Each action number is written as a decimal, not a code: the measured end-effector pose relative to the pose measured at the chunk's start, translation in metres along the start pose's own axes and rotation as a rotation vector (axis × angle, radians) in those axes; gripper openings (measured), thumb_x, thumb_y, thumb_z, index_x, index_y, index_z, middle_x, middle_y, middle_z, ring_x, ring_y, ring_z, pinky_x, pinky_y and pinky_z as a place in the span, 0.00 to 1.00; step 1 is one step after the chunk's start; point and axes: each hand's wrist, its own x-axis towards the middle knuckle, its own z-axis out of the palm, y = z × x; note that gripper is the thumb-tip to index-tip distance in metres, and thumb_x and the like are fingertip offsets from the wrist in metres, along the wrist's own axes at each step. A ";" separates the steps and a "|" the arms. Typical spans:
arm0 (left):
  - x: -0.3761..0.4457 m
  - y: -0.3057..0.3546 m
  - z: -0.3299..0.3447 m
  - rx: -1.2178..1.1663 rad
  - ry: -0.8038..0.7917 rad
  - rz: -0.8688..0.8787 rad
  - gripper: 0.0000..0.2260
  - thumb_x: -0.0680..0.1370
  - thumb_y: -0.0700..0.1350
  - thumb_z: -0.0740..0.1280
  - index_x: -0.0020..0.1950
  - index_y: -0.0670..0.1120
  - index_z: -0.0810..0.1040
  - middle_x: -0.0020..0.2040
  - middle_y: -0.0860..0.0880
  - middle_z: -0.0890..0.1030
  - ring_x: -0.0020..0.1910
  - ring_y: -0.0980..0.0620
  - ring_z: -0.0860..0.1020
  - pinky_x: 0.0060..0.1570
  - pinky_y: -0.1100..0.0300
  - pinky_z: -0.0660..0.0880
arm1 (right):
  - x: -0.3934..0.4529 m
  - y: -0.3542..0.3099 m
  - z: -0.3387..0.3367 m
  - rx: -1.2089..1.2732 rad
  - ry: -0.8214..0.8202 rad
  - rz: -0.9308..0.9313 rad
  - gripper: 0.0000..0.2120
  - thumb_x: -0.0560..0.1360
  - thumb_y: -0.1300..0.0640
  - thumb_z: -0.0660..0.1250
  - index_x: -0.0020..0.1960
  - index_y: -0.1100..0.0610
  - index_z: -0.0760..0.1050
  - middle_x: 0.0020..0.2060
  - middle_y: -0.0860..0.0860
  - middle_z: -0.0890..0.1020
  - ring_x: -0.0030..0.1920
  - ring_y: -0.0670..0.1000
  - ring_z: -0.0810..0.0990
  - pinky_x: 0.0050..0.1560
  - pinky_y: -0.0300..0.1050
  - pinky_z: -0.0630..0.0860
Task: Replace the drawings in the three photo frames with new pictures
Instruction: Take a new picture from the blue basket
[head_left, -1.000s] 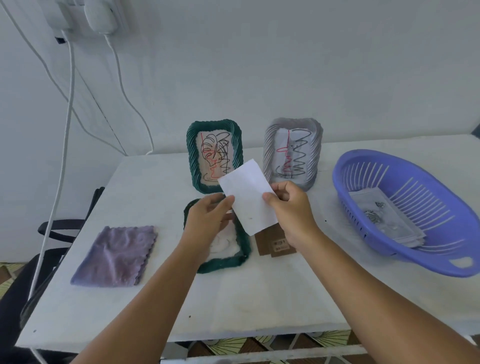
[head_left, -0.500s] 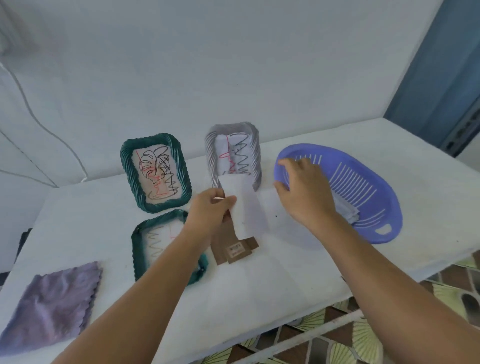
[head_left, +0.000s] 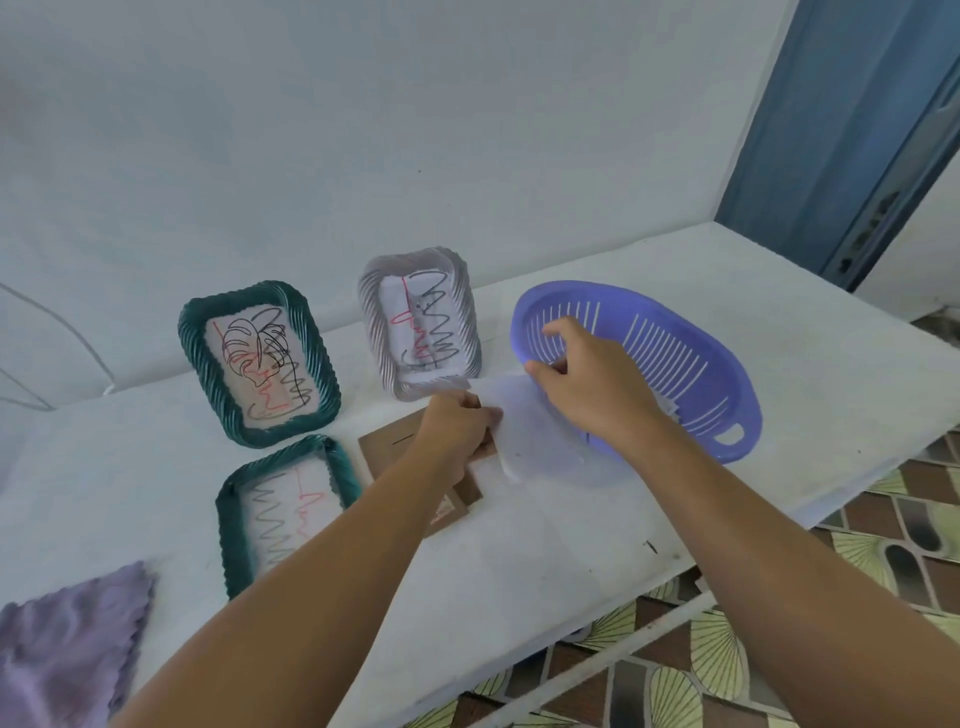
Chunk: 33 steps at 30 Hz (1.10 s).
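Observation:
My left hand (head_left: 457, 431) pinches the left edge of a white sheet of paper (head_left: 524, 441), held low over the table beside the purple basket (head_left: 691, 364). My right hand (head_left: 587, 384) reaches over the basket's near left rim with its fingers bent down inside; I see nothing in its grip. A green frame (head_left: 260, 364) and a grey frame (head_left: 418, 322) stand upright against the wall, each holding a scribble drawing. A second green frame (head_left: 285, 509) lies flat with a zigzag drawing in it. A brown cardboard backing (head_left: 389, 447) lies under my left hand.
A purple cloth (head_left: 67, 649) lies at the table's near left corner. The white table's (head_left: 571, 561) front edge runs diagonally, with patterned floor tiles below it. A blue door (head_left: 857, 130) stands at the far right. A thin cable hangs by the wall on the left.
My right hand let go of the white sheet and moved right into the purple basket. My left hand carried the sheet lower and to the right. My view swung right.

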 end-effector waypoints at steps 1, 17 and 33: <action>0.000 0.001 0.003 -0.002 0.008 -0.003 0.04 0.79 0.32 0.69 0.52 0.35 0.77 0.45 0.37 0.81 0.38 0.46 0.81 0.31 0.58 0.81 | 0.000 0.000 -0.001 0.013 -0.003 0.001 0.23 0.81 0.45 0.65 0.73 0.51 0.67 0.42 0.49 0.84 0.49 0.55 0.82 0.51 0.53 0.78; 0.002 0.011 0.021 0.569 0.063 0.131 0.09 0.76 0.43 0.72 0.54 0.41 0.78 0.48 0.44 0.83 0.51 0.42 0.83 0.49 0.48 0.81 | 0.000 0.011 0.007 0.118 -0.052 0.051 0.23 0.79 0.42 0.67 0.70 0.49 0.69 0.41 0.45 0.83 0.48 0.50 0.81 0.53 0.51 0.78; 0.015 0.043 0.023 0.480 0.070 0.330 0.27 0.79 0.56 0.69 0.76 0.50 0.70 0.54 0.49 0.83 0.44 0.51 0.83 0.48 0.55 0.79 | 0.037 0.083 -0.024 -0.228 -0.209 0.224 0.23 0.74 0.48 0.75 0.66 0.52 0.73 0.58 0.52 0.81 0.55 0.55 0.79 0.54 0.52 0.78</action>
